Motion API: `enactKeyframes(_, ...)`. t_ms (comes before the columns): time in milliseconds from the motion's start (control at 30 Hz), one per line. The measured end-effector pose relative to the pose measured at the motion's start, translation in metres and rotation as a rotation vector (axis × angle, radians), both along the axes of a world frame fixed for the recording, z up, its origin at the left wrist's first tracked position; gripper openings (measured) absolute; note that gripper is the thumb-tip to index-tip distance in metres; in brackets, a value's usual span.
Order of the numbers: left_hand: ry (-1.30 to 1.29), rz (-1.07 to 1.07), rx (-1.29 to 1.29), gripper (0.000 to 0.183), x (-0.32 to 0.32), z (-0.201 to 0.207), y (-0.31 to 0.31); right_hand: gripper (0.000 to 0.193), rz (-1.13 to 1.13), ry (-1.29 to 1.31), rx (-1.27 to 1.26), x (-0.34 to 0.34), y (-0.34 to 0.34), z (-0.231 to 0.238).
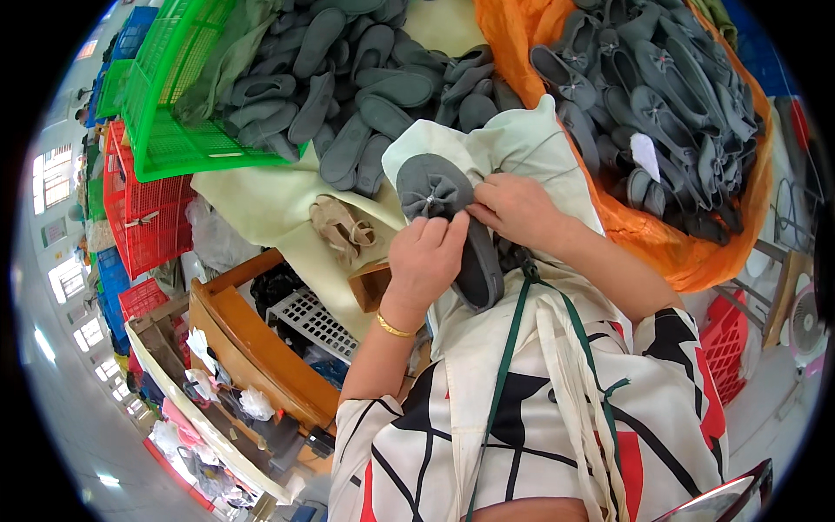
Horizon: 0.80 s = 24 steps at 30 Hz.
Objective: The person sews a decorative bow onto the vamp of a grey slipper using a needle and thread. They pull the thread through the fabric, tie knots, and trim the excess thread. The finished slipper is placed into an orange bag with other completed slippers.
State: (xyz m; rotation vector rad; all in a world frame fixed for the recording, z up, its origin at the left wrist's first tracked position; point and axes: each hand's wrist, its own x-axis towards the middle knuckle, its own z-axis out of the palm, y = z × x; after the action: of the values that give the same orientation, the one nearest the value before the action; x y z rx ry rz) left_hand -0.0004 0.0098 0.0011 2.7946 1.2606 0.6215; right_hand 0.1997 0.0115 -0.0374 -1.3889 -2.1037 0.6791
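Head view, grey slipper (pixel 477 254): held between both hands in front of the body, turned with toe away and heel nearer; bears a grey bow (pixel 435 197) with a small bright ornament at its centre.
Left hand (pixel 426 261): curls over the slipper's side with fingers bent, pinching the edge of the upper just below the bow; wears a gold bracelet (pixel 396 327) at the wrist.
Right hand (pixel 522 209): reaches in from the other side with fingertips pressed together, pinching the slipper's edge close to the left fingers.
White cloth (pixel 515 143): spreads beneath and behind the slipper.
Orange bag (pixel 648 252): gapes wide at upper right; holds a heap of finished-looking grey bow slippers (pixel 670 113), with a white scrap (pixel 644 157) on top.
Green crate (pixel 148 130): leans at upper left; holds greenish mesh (pixel 217 74) and opens toward a pile of grey slippers (pixel 348 96).
Pale yellow sheet (pixel 270 204): carries part of that pile and a beige pair of slippers (pixel 342 228).
Brown box (pixel 371 287): stands open near the left wrist; cannot tell the contents.
White perforated basket (pixel 317 322): sits within a wooden frame (pixel 248 348), beside black plastic (pixel 274 289).
Red crate (pixel 143 217): stands below the green one; cannot tell the contents.
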Motion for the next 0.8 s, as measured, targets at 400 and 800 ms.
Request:
enactKeyframes(400,-0.236,0.29,-0.289,0.048,-0.009,-0.025,0.005,0.018,-0.14,-0.2,0.29,0.017,0.04,-0.002)
enactKeyframes(800,-0.312,0.288,-0.293,0.041,-0.01,-0.038,0.01,0.023,-0.283,1.68,-0.806,-0.066,0.035,0.032)
